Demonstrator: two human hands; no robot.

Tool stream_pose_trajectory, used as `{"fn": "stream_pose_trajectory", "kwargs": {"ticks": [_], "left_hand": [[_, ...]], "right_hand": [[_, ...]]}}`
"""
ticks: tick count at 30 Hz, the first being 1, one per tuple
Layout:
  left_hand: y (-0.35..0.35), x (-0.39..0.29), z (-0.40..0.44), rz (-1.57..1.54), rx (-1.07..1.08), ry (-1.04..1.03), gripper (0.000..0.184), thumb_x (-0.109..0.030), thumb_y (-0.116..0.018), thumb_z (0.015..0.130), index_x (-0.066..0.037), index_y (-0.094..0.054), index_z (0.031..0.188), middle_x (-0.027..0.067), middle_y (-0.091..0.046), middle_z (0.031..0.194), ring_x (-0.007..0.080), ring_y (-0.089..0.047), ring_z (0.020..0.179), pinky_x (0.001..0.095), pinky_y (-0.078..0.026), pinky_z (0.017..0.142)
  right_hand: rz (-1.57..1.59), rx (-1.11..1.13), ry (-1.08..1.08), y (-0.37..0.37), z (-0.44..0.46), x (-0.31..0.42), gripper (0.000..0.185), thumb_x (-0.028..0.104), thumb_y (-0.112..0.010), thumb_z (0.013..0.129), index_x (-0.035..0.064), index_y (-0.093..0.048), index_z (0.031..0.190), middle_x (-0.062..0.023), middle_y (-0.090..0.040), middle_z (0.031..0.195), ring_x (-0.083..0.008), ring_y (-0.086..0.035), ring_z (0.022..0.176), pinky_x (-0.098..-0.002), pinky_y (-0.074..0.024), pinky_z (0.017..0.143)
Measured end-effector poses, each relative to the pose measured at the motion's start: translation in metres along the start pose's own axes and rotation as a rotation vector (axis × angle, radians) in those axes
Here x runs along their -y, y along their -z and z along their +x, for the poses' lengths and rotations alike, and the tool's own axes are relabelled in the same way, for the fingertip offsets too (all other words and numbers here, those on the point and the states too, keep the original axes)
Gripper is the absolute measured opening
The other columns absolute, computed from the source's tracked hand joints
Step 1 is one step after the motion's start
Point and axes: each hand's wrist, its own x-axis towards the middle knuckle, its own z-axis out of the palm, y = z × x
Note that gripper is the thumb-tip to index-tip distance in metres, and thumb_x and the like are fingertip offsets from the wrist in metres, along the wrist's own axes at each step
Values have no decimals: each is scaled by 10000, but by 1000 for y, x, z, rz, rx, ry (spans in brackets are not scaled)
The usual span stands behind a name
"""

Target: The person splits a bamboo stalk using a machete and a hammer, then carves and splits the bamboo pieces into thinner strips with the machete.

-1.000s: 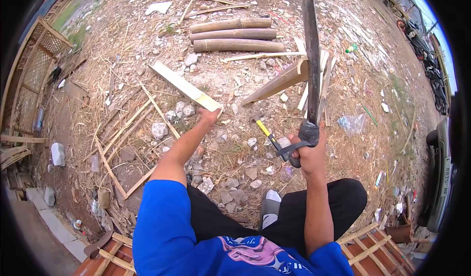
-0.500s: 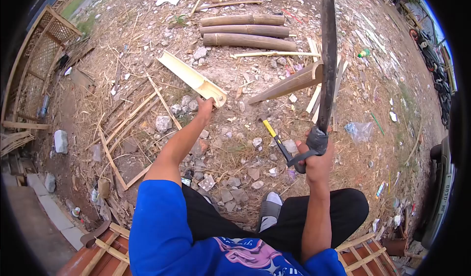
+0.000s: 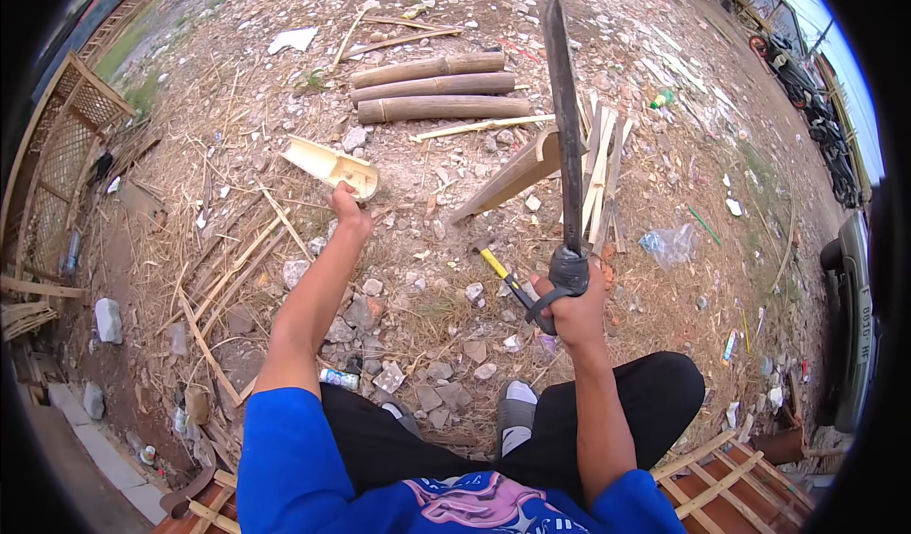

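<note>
My left hand (image 3: 350, 210) grips the near end of a split bamboo half (image 3: 327, 166), its pale hollow side facing up. My right hand (image 3: 575, 308) is closed around the black-wrapped handle of a machete (image 3: 567, 126), whose long dark blade points upward and away. Just left of that hand, a hammer (image 3: 495, 264) with a yellow and black handle lies on the ground. Beyond it, another split bamboo piece (image 3: 508, 175) rests at a slant, its far end partly behind the blade.
Several bamboo lengths (image 3: 441, 108) lie side by side ahead. Pale strips (image 3: 598, 178) are piled to the right, and thin sticks (image 3: 232, 273) to the left. Stones (image 3: 363, 311) litter the ground. A plastic bag (image 3: 668, 243) and a parked vehicle (image 3: 849, 325) are on the right.
The bamboo half in my left hand has shifted and turned, looking shorter from here. The machete stays upright in my right hand. The whole view has swung slightly, moving the ground items leftward.
</note>
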Motion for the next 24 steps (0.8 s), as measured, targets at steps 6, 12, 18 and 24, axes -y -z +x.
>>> {"fn": "stream_pose_trajectory", "kwargs": {"ticks": [6,12,18,24], "left_hand": [[3,-10,-7,132,53,13,474,-110,-453,731,-51,-468,1201,148,-549,1160,290,-575,1070,493,-496,917],[-42,-44,-57,434,75,-248,510,-36,-457,776,-22,-268,1250,197,-447,1180,297,-510,1099,404,-432,964],[-72,-60,-47,808,118,-596,445,-75,-445,859,-11,-276,1265,219,-474,1187,288,-504,1086,406,-364,992],[-74,-40,-43,664,270,-465,442,-57,-469,797,-30,-355,1224,203,-504,1202,243,-537,1087,354,-433,927]], "right_hand": [[7,50,46,-4,-2,7,250,84,-775,731,23,-583,879,1,-589,738,-93,-534,667,-274,-449,642],[23,60,50,-4,0,10,263,100,-781,733,17,-577,877,-3,-596,749,-91,-527,680,-278,-453,653],[6,57,43,1,2,5,271,107,-782,742,20,-575,893,-1,-597,758,-88,-530,683,-275,-454,654],[22,49,34,2,1,12,280,105,-775,737,5,-580,912,-14,-615,773,-81,-548,696,-268,-463,645]]}}
